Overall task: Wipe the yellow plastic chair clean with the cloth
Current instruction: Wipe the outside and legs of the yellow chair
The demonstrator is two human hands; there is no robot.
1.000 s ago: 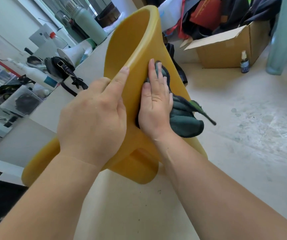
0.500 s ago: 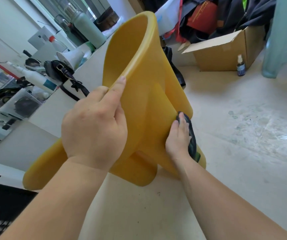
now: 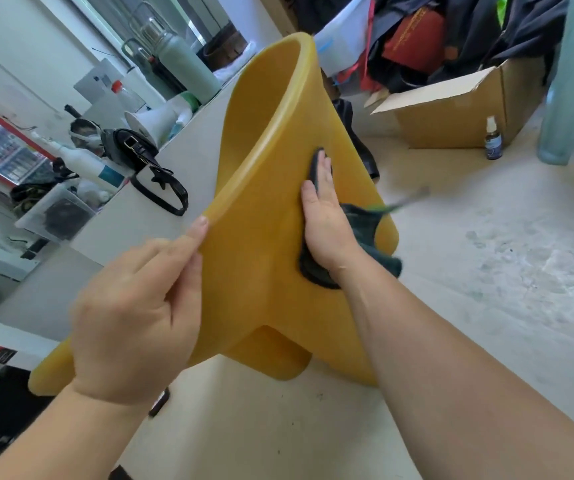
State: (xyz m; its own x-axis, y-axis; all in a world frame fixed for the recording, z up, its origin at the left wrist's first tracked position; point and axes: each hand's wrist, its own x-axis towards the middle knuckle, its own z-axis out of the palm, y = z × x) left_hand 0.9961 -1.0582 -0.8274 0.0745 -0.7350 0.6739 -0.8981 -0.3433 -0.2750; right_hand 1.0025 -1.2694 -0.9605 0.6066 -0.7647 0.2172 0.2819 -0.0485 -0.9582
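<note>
A person is holding a yellow plastic chair (image 3: pixel 261 271) tipped at an angle in front of them, over a pale floor (image 3: pixel 486 254) and just beside the edge of a white surface (image 3: pixel 202 133). The left hand (image 3: pixel 133 313) is gripping the chair's rounded rim, fingers curled round the edge and the forefinger lying along it. The right hand (image 3: pixel 327 220) is lying flat with straight fingers on the chair's smooth outer side, pressing a dark green cloth (image 3: pixel 365 230) against the plastic. The cloth is bunching out below the palm and towards the wrist, and one loose end is trailing off to the right, blurred. Whether the chair's legs are touching the floor cannot be told. On the surface behind the chair are lying a black strapped bag (image 3: pixel 129 147), a white megaphone (image 3: pixel 150 121) and a tall grey-green flask (image 3: pixel 185 71). Further off on the floor an open cardboard box (image 3: pixel 451 123) is standing with a small dark spray bottle (image 3: pixel 493 140) just beside it
</note>
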